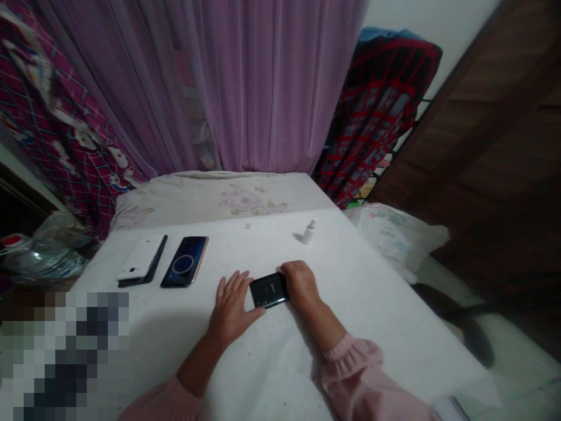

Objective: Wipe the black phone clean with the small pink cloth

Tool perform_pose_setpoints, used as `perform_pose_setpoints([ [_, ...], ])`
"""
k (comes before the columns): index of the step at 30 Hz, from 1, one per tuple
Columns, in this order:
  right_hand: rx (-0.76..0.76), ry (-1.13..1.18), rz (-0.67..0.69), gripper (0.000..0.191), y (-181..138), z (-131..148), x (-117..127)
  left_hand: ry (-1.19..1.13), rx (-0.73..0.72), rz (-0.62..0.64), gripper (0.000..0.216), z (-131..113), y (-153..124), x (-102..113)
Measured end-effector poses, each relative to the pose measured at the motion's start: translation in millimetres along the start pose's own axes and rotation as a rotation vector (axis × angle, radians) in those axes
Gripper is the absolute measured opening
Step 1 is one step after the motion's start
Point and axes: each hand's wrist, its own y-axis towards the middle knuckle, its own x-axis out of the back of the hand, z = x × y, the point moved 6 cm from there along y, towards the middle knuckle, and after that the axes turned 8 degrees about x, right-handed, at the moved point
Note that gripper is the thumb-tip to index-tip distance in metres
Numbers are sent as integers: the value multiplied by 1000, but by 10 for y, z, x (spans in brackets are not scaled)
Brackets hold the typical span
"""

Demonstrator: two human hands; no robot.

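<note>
A black smartphone (268,292) lies back side up, level with the white cloth, between my two hands. My left hand (228,313) brackets its left end, thumb at the near edge and index finger at the far corner; the other fingers are spread. Around the right end, the fingers of my right hand (302,286) are closed, and they cover that end. Left of my hands lies a dark blue phone (184,263) with a ring mark, overlapping a pinkish-edged one. Farther left, a white phone (141,257) rests on a dark one (158,263).
A small white spray bottle (309,232) stands beyond my right hand. A tiny grey square (248,225) lies toward the back of the white cloth (372,316). Purple curtains (280,88) hang behind. Plastic bottles (44,257) are at left, a white bag (390,234) at right.
</note>
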Motion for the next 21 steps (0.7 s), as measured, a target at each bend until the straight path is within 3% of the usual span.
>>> perform_pose_setpoints([
  [3, 147, 56, 27, 14, 50, 367, -98, 11, -12, -22, 58, -17, -6, 2],
  [5, 193, 76, 38, 13, 65, 410, -116, 15, -16, -37, 57, -23, -12, 3],
  [12, -43, 2, -65, 24, 43, -374, 43, 1, -32, -77, 55, -19, -33, -9],
  [21, -183, 88, -181, 28, -472, -384, 116, 11, -18, -55, 58, -47, -42, -18],
])
